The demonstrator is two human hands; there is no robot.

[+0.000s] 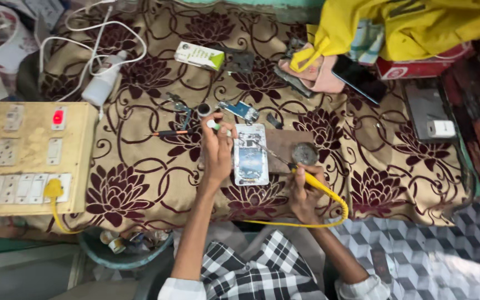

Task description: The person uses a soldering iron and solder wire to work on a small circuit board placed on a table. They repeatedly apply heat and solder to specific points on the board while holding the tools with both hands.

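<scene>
Below, we see a floral cloth [140,183] spread wide, a switchboard [31,158] lying at its left edge and a yellow bag [418,25] at its top right. Near the cloth's middle rests an opened phone [250,154]. Our left hand [218,147] steadies the phone's left side, fingers pinching a small green-tipped piece [214,125]. Our right hand [305,191] grips a yellow soldering iron [312,180], its tip angled over the phone.
</scene>
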